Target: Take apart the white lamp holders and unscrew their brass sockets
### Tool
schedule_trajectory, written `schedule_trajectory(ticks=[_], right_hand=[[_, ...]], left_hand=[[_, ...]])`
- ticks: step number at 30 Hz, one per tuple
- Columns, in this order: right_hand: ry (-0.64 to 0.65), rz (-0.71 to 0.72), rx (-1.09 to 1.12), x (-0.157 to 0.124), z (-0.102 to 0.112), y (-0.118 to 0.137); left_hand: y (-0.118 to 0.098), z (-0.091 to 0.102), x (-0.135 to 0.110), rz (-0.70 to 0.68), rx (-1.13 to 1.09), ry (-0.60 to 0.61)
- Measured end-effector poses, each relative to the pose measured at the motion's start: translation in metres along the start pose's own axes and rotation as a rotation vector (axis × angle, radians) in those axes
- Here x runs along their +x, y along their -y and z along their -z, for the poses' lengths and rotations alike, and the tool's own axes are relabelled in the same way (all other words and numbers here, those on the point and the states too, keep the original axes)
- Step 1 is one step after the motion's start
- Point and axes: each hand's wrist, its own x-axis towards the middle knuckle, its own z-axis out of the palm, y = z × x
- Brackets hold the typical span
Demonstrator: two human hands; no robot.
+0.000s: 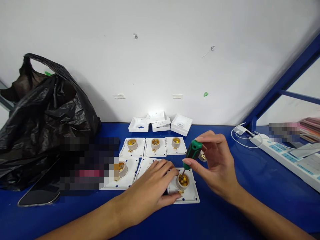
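Observation:
My right hand (215, 163) grips a short green-handled screwdriver (192, 152), its tip pointing down into the brass socket (183, 180) of a white lamp-holder plate (190, 195) on the blue table. My left hand (150, 188) lies on the plate's left side, fingers curled against the socket, steadying it. Another plate (143, 166) is partly hidden under this hand.
Three more lamp-holder plates (155, 146) form a row behind, one more (122, 171) at the left. White covers (160, 122) are stacked by the wall. A black plastic bag (42, 116) and a phone (40, 193) sit left; a power strip (287, 158) with a white cable sits right.

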Motion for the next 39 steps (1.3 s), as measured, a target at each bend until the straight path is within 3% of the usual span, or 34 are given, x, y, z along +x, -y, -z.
schedule_trajectory(ticks=[2, 6, 8, 15, 20, 33, 39], right_hand=[[0.061, -0.031, 0.004, 0.000, 0.003, 0.002], [0.333, -0.234, 0.079, -0.001, 0.009, 0.008], [0.387, -0.265, 0.115, -0.002, 0.010, 0.009], [0.108, -0.109, 0.037, -0.005, 0.004, -0.002], [0.010, -0.068, 0.035, -0.003, 0.001, -0.001], [0.035, -0.080, -0.026, -0.005, 0.001, -0.001], [0.211, -0.123, -0.060, -0.006, 0.004, 0.000]], left_hand=[[0.000, 0.000, 0.000, 0.000, 0.007, 0.002], [-0.001, 0.001, 0.000, 0.001, -0.007, 0.009], [-0.001, 0.001, 0.000, 0.004, -0.016, 0.012], [-0.001, 0.001, 0.001, 0.015, -0.002, 0.030], [0.000, 0.001, 0.001, 0.020, -0.004, 0.000], [-0.001, 0.001, -0.001, 0.007, 0.000, 0.021], [-0.003, 0.003, -0.001, 0.014, 0.001, 0.019]])
